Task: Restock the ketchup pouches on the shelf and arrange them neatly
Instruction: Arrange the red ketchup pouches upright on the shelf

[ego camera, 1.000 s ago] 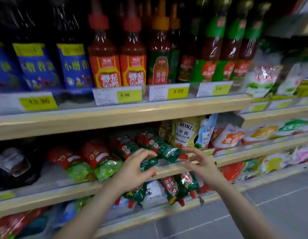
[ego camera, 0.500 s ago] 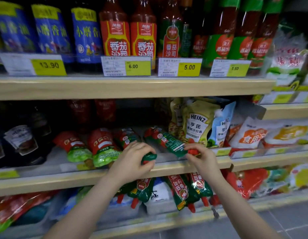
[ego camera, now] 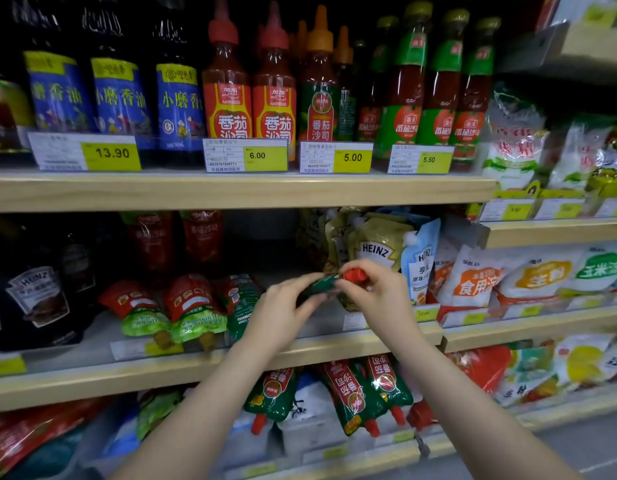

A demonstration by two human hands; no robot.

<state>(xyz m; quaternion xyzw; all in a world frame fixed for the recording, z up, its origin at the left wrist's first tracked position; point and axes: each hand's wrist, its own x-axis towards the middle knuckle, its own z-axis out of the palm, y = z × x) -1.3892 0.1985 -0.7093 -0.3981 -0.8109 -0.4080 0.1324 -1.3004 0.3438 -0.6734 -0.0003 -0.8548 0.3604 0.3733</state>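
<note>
Holding one ketchup pouch (ego camera: 322, 284) between both hands just above the middle shelf (ego camera: 334, 344), the person looks to be mid-placement: the pouch is off the shelf, lying roughly sideways, its red cap toward the right. The left hand (ego camera: 283, 313) has its fingers curled round the green body, and the right hand (ego camera: 373, 289) pinches the cap end, so each grip is closed on the pouch. To the left, three pouches (ego camera: 193, 306) lie in a row on the same shelf with caps pointing to the front edge. Just right of the hands stand the mustard-coloured bags (ego camera: 373, 244). The next move probably calls for turning the pouch so its cap faces forward like its neighbours, then laying it in the bare stretch beside the row.
</note>
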